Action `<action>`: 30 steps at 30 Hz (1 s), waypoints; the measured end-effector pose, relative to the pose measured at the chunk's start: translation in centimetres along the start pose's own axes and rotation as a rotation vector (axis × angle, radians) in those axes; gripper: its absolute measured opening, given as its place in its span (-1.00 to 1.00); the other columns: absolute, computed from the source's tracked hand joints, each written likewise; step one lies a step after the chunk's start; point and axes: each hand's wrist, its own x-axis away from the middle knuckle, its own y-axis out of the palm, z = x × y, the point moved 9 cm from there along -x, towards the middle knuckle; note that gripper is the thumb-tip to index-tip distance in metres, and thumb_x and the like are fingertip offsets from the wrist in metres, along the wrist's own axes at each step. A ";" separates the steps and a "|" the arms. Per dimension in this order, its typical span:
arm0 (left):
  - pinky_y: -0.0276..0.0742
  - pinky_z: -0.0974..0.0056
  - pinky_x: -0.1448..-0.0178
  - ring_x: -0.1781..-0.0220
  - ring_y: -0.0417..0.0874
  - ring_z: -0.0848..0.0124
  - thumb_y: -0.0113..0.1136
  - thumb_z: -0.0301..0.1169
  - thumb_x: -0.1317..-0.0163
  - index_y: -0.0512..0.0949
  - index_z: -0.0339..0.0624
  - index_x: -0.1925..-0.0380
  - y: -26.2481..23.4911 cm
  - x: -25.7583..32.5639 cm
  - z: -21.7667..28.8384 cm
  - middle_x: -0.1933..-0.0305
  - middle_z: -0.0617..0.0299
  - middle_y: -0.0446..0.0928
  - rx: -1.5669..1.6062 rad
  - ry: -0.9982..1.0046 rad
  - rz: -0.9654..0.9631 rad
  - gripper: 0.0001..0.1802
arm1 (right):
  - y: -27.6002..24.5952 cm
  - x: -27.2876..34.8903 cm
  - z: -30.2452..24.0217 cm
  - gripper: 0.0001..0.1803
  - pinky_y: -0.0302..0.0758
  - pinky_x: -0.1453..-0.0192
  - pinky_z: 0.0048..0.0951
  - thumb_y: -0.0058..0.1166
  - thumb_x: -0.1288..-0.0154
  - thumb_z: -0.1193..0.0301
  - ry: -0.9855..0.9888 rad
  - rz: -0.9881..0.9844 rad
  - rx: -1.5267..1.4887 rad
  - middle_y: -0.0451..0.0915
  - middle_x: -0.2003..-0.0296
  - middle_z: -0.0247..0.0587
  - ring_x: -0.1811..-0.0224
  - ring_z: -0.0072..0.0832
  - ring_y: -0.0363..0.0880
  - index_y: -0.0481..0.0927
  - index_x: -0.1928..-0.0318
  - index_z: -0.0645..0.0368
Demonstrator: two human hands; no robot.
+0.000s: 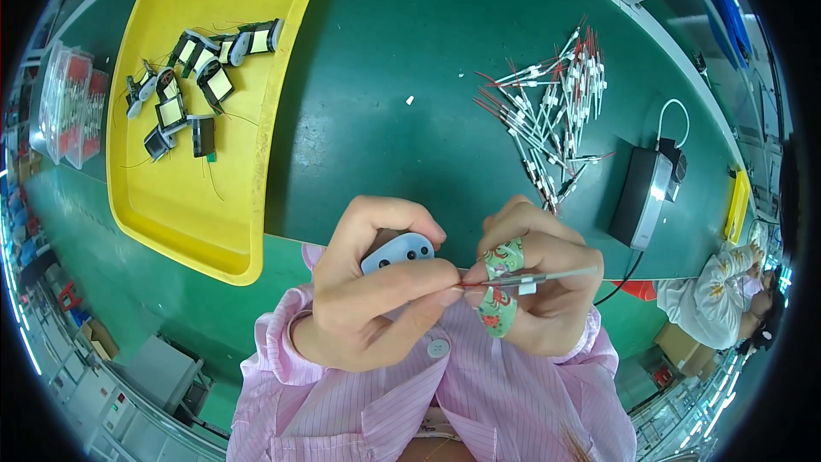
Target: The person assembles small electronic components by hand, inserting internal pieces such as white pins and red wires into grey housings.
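My left hand (376, 287) grips a small grey coil part (398, 250) with dark holes and pinches a thin red wire at its fingertips. My right hand (539, 282), with patterned green tape wrapped round its forefinger, holds metal tweezers (547, 275) whose tip meets the red wire between the two hands. Both hands are close to my chest, over the near edge of the green bench (393, 120). My sleeves are pink and striped.
A yellow tray (171, 197) at the left holds several small wound coils (192, 77). A pile of red and white sleeved wires (552, 111) lies at the right. A black box with a cable (643, 197) stands further right. Another person (727, 291) sits at the far right.
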 end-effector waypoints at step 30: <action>0.51 0.18 0.08 0.06 0.56 0.08 0.35 -0.51 -0.06 0.32 -0.26 0.02 0.3 1.6 -0.5 0.00 -0.27 0.51 -0.107 0.123 -0.040 -0.49 | 0.8 -0.5 -1.9 -0.83 0.69 0.19 -0.21 0.31 0.05 0.62 -0.014 0.014 0.148 0.61 0.42 0.07 0.37 -0.23 0.70 0.55 0.46 0.36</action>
